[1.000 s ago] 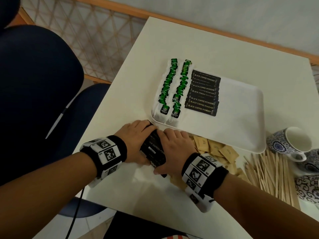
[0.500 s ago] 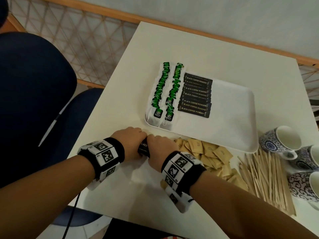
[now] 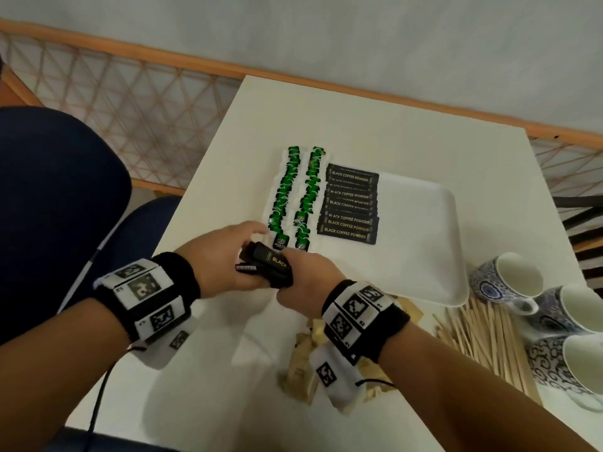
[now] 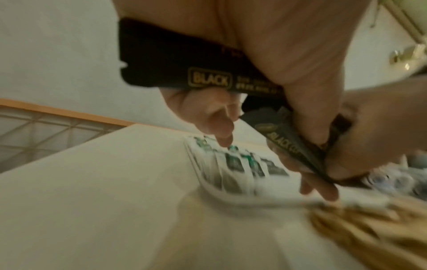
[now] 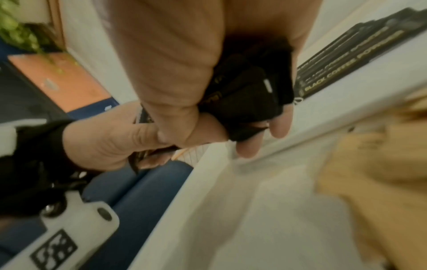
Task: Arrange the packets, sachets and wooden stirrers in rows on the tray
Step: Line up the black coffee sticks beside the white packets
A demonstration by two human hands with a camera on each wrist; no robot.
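Both hands hold a bundle of black coffee sachets (image 3: 268,263) just above the near-left corner of the white tray (image 3: 421,243). My left hand (image 3: 225,256) grips the bundle's left end (image 4: 175,73); my right hand (image 3: 310,278) curls round its right end (image 5: 249,95). On the tray lie two rows of green tea packets (image 3: 293,194) and one row of black coffee sachets (image 3: 350,203). Brown sachets (image 3: 303,363) lie loose under my right wrist. Wooden stirrers (image 3: 489,340) lie on the table to the right.
Three blue-patterned cups (image 3: 518,278) stand at the right table edge beside the stirrers. A dark blue chair (image 3: 65,203) is left of the white table (image 3: 222,177). The tray's right half is bare. A lattice railing runs behind the table.
The hands gathered the black sachets on the table near its front edge, then lifted the bundle forward to the tray's near-left corner.
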